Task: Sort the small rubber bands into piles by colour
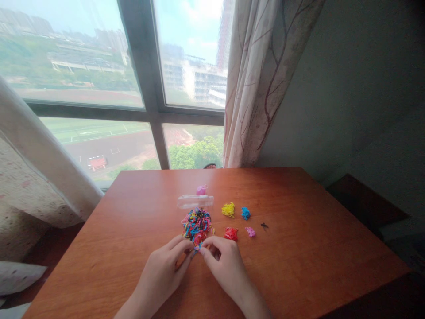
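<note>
A heap of mixed-colour rubber bands point(196, 223) lies in the middle of the wooden table point(133, 221). At its near edge my left hand point(168, 263) pinches a few small bands between thumb and forefinger. Almost touching it, my right hand point(224, 261) is also closed in a pinch on bands from the same spot; their exact number is hidden by the fingertips. To the right lie small single-colour piles: yellow bands point(228, 210), blue bands point(245, 213), red bands point(231, 234), pink bands point(250, 231) and a few black bands point(264, 226).
Behind the heap a clear plastic bottle point(195, 202) lies on its side, with a pink object point(201, 190) just beyond it. A window point(154, 88) and curtains point(247, 79) stand past the table's far edge. A grey wall point(348, 97) is on the right.
</note>
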`<state>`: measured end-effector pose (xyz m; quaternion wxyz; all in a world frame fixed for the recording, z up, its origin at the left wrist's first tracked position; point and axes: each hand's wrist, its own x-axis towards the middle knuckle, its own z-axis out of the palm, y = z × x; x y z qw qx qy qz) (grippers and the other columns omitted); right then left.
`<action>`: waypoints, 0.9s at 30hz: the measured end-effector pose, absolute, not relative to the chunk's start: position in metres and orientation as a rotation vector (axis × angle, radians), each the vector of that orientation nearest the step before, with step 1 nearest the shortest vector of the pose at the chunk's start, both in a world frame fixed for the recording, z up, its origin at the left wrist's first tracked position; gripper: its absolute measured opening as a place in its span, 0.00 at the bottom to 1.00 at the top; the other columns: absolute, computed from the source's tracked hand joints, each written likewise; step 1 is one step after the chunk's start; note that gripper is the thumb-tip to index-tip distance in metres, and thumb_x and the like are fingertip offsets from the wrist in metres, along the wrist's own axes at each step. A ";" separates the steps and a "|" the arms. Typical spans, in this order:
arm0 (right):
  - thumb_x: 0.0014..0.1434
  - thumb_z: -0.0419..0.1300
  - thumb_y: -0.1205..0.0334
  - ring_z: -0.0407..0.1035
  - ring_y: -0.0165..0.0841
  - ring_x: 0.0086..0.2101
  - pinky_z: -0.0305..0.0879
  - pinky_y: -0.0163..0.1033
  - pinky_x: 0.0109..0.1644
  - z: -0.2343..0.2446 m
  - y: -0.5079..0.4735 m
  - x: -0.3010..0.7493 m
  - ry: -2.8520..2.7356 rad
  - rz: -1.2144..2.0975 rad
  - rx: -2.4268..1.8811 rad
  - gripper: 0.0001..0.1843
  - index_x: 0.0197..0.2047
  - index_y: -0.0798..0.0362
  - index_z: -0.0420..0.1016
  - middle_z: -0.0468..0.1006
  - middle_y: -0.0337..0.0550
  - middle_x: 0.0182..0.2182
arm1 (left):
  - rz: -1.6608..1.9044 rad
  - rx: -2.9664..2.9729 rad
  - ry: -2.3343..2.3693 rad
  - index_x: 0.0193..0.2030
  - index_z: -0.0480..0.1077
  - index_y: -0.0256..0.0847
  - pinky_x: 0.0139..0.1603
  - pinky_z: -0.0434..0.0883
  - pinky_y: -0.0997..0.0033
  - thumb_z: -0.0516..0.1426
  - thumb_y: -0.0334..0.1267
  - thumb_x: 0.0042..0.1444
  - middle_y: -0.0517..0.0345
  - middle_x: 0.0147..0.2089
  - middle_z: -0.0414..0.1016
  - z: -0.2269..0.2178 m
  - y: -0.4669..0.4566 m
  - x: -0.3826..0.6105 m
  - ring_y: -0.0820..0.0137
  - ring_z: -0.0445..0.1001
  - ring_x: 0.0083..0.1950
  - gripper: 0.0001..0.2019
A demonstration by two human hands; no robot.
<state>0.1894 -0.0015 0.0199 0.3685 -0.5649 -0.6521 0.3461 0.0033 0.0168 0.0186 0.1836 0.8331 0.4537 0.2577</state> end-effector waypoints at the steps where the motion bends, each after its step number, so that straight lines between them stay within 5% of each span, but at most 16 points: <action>1: 0.61 0.59 0.67 0.67 0.27 0.25 0.55 0.29 0.29 0.020 -0.001 0.189 -1.670 0.888 -1.447 0.07 0.33 0.52 0.78 0.76 0.34 0.24 | 0.723 2.353 1.279 0.38 0.73 0.45 0.34 0.71 0.78 0.50 0.36 0.63 0.60 0.34 0.78 0.018 0.017 0.003 0.72 0.78 0.33 0.10; 15: 0.61 0.58 0.66 0.69 0.28 0.26 0.58 0.30 0.30 0.027 0.000 0.194 -1.607 0.831 -1.436 0.09 0.32 0.52 0.79 0.78 0.36 0.25 | 0.685 2.355 1.332 0.39 0.73 0.46 0.36 0.70 0.78 0.52 0.34 0.62 0.60 0.35 0.78 0.013 0.018 0.000 0.72 0.77 0.35 0.08; 27: 0.61 0.54 0.53 0.72 0.33 0.26 0.63 0.33 0.31 0.020 0.017 0.271 -1.480 0.520 -1.748 0.16 0.32 0.52 0.79 0.79 0.42 0.25 | 0.728 2.343 1.437 0.39 0.72 0.46 0.32 0.68 0.78 0.50 0.36 0.63 0.62 0.35 0.77 0.013 0.020 -0.003 0.73 0.75 0.32 0.09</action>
